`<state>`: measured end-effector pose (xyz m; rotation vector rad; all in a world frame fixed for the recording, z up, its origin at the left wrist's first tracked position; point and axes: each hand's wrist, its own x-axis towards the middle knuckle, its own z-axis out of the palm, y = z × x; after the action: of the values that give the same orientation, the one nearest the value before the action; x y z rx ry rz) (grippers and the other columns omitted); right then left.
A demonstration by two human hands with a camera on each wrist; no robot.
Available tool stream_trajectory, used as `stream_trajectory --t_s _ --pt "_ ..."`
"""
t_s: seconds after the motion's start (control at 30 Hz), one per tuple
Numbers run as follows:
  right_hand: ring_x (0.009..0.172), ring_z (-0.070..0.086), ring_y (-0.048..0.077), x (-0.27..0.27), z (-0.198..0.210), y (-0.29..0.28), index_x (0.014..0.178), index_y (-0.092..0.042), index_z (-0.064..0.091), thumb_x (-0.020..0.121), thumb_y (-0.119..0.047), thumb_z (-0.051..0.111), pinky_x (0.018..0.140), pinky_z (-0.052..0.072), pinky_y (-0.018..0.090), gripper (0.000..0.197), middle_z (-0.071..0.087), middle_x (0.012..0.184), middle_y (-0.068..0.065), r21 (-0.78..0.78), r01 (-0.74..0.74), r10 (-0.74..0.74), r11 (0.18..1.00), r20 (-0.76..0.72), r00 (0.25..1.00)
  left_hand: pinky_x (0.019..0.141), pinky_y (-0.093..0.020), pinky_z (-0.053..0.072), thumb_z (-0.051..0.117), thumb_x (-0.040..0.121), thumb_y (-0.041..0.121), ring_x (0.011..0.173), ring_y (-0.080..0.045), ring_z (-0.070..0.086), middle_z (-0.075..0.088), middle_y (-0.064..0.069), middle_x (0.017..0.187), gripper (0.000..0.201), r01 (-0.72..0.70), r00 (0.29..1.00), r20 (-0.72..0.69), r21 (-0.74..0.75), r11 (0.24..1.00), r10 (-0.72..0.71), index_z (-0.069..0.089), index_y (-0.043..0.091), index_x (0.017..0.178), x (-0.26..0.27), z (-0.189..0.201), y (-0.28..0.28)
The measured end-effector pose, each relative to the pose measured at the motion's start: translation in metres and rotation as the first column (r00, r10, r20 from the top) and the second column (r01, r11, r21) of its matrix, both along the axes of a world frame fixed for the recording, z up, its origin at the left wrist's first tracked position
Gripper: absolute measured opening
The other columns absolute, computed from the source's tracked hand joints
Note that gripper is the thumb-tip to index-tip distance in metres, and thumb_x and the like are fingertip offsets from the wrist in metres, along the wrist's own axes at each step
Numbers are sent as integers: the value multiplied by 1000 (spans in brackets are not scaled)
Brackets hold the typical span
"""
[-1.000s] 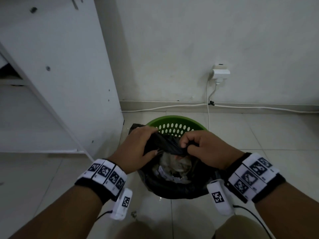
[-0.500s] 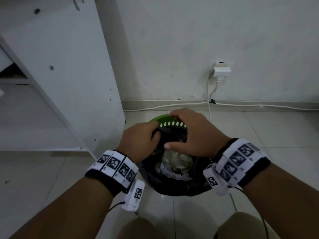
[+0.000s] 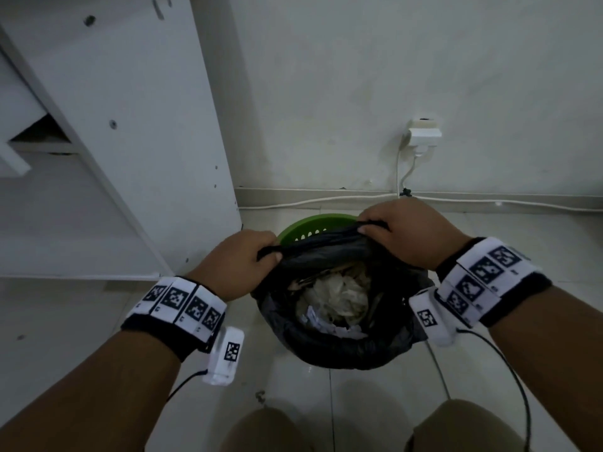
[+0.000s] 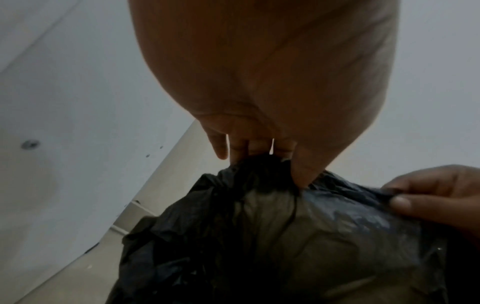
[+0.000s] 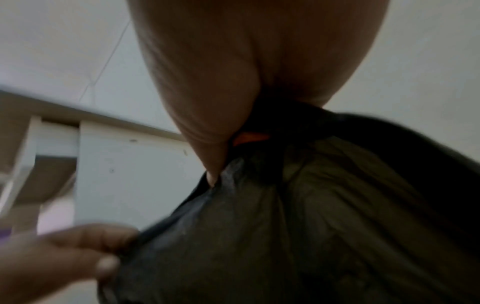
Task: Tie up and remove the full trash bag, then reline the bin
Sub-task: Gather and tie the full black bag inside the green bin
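Observation:
A black trash bag (image 3: 342, 344) sits in a green perforated bin (image 3: 313, 223) on the floor, with crumpled white paper (image 3: 336, 298) showing inside. My left hand (image 3: 241, 262) grips the bag's far rim at the left. My right hand (image 3: 404, 233) grips the same rim at the right. Between them the plastic is pulled into a taut band (image 3: 326, 246) across the far side of the bin. In the left wrist view my fingers (image 4: 259, 150) pinch a bunched fold of bag (image 4: 311, 236). In the right wrist view the bag (image 5: 311, 236) hangs from my fist.
A white cabinet (image 3: 124, 141) stands close on the left of the bin. A wall socket with a plug (image 3: 424, 135) and white cables (image 3: 326, 200) run along the skirting behind. Pale floor tiles (image 3: 98, 321) lie all around; my knees (image 3: 267, 432) are at the bottom.
Both hands were close together over the bin's far rim half a second ago. They have since moved apart, stretching the bag's rim between them and lifting it off the far edge.

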<state>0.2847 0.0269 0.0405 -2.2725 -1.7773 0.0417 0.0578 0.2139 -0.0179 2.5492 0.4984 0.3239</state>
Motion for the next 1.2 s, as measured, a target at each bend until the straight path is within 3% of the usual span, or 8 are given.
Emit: stream_trajectory --t_s 0.13,0.27,0.43,0.67,0.8,0.9,1.0,1.2 --pt "104 61 26 -5 6 9 116 -27 66 89 -34 52 95 37 42 32 68 115 0 -77 121 -88 990 339 937 71 -38 51 47 95 34 79 -19 60 63 1 85 22 -5 993 122 29 1000 1 64 20 93 9 13 -19" --pt "127 50 23 -41 3 24 143 -25 41 84 -45 55 109 32 45 64 54 140 1 -106 -55 64 993 84 994 69 -37 49 54 95 26 81 -20 60 65 -1 89 15 -18 983 182 109 994 -2 66 18 98 24 22 -39" --pt "96 61 16 -44 5 23 111 -16 67 95 -18 59 82 42 24 18 67 100 -4 1 -101 96 995 -308 946 59 -31 38 57 87 41 71 -10 53 55 10 72 12 20 985 172 15 1000 -22 56 34 77 9 18 -32" --pt "95 61 18 -8 16 6 105 -18 66 97 -21 55 81 41 27 14 68 102 -1 -87 -69 60 994 -110 992 62 -23 40 60 90 36 65 -2 55 59 12 66 20 36 996 91 -392 919 -1 60 23 74 -16 9 -18" --pt "108 57 27 -15 15 13 118 -21 60 85 -38 55 90 43 40 38 61 115 3 -185 -68 102 980 180 978 67 -34 51 60 96 28 71 -15 65 69 1 76 14 -68 980 163 -273 960 116 66 20 86 -3 21 -25" --pt "128 45 18 -40 17 21 142 -27 42 79 -53 61 108 36 41 71 52 138 -3 -147 -146 140 978 -47 989 68 -35 54 61 94 26 72 -12 65 69 4 76 12 -85 973 200 -148 985 114 68 22 86 4 33 -34" --pt "101 58 13 -56 22 29 119 -26 59 90 -47 60 86 44 29 36 64 105 -10 -122 -185 157 975 -212 965 65 -30 52 64 90 25 72 -8 64 68 9 74 9 -134 961 225 -120 984 158 67 26 81 0 43 -38" --pt "91 59 7 -35 30 29 104 -16 72 98 -25 56 74 38 11 20 71 99 -4 89 -95 114 992 -238 965 71 -33 40 64 81 43 72 -21 58 59 -16 72 44 -4 980 152 -626 780 127 61 -1 83 -28 28 -37"
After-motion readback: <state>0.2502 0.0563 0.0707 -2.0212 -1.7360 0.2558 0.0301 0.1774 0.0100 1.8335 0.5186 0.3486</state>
